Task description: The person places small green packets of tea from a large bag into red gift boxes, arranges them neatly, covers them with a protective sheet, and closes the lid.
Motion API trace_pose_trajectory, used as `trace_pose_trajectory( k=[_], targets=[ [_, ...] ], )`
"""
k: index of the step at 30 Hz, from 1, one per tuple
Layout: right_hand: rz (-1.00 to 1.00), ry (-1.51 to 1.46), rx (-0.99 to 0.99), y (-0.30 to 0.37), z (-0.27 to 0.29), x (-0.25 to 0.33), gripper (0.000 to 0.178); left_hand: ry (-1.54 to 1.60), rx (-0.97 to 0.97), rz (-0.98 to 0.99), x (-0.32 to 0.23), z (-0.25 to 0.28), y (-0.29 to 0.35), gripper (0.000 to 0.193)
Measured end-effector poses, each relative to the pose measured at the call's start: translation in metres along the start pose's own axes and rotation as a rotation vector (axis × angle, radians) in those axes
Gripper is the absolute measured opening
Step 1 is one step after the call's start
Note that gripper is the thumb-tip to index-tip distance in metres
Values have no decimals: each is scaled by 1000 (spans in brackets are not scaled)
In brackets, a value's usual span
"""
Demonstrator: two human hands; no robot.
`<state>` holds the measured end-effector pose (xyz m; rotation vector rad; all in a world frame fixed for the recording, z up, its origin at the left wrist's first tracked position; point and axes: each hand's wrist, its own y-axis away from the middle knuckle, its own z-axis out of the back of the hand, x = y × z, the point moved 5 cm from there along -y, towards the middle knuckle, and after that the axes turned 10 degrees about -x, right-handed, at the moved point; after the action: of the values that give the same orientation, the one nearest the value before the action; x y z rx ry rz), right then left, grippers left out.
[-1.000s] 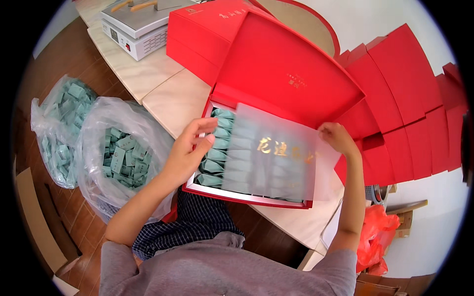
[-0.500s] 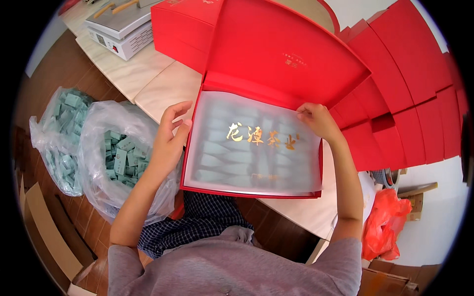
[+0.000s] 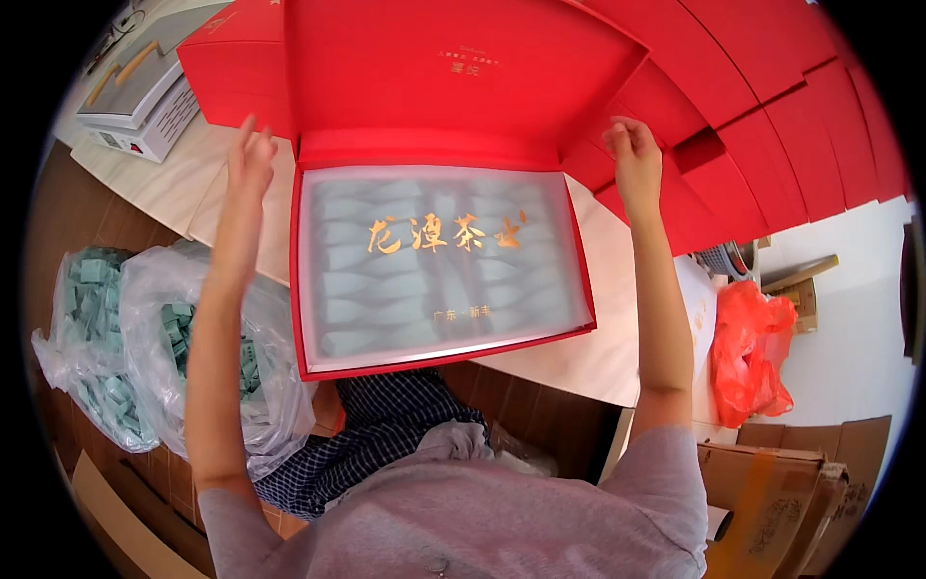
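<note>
A red gift box (image 3: 446, 353) sits in front of me with its hinged lid (image 3: 405, 87) raised at the back. Over the packed contents lies a translucent sheet (image 3: 444, 275) with gold lettering; rows of pale green packets show dimly through it. My left hand (image 3: 253, 164) is lifted near the lid's left side, slightly blurred, its fingers apart and nothing seen in them. On the other side, my right hand (image 3: 637, 169) is raised beside the lid's right edge, fingers loosely bent and holding nothing visible. Neither hand touches the sheet.
Clear plastic bags (image 3: 145, 318) of small green packets stand at the left. A white device with a metal top (image 3: 145, 96) is at the far left of the table (image 3: 569, 372). Red boxes (image 3: 772, 145) are stacked at the back right. A red plastic bag (image 3: 752, 352) and cardboard boxes (image 3: 772, 492) are at the right.
The sheet now lies flat and squared inside the box; my right hand has left its corner. Both hands have risen outward beside the lid. The box appears further left and straighter in view.
</note>
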<state>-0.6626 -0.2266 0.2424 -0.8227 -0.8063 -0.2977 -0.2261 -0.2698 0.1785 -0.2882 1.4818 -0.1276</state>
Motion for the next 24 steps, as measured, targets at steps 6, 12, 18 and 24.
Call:
trace_pose_trajectory(
  k=[6,12,18,24],
  targets=[
    [-436,-531,318,-8,-24,-29,52,336,12,109,-37,-18,-61,74],
    [-390,19,504,54,-36,-45,86,278,61,52,-44,-22,-69,71],
    [-376,88,538,55,-26,-62,89,265,68,54,-33,-30,-72,68],
    [-410,-729,212,-4,-11,-22,68,497,-18,110,-16,-4,-86,64]
  ],
)
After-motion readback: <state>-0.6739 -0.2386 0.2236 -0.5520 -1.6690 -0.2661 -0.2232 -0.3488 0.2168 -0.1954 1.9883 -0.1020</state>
